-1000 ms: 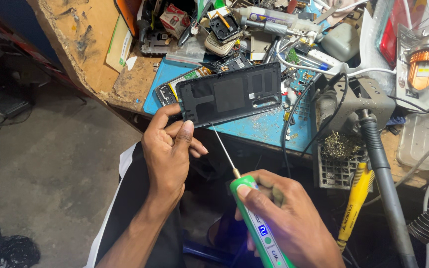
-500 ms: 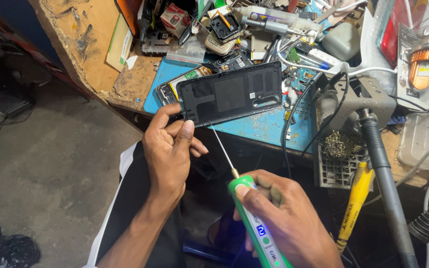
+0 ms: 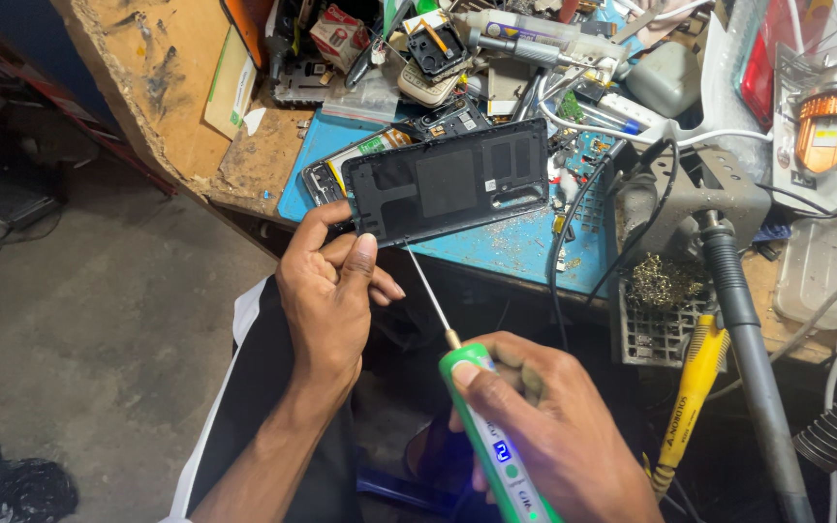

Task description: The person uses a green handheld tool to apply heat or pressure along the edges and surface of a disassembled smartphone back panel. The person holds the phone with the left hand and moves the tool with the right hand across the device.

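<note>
Fingers of the left hand (image 3: 329,291) pinch one black phone back cover (image 3: 446,182); the right hand (image 3: 549,426) curls around one green electric screwdriver (image 3: 491,436), tip touching the cover.

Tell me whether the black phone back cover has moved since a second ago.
No. The black phone back cover sits at the same spot over the blue mat.

Worn wooden bench (image 3: 171,92), blue mat (image 3: 515,247), cluttered phone parts (image 3: 438,53)
</note>
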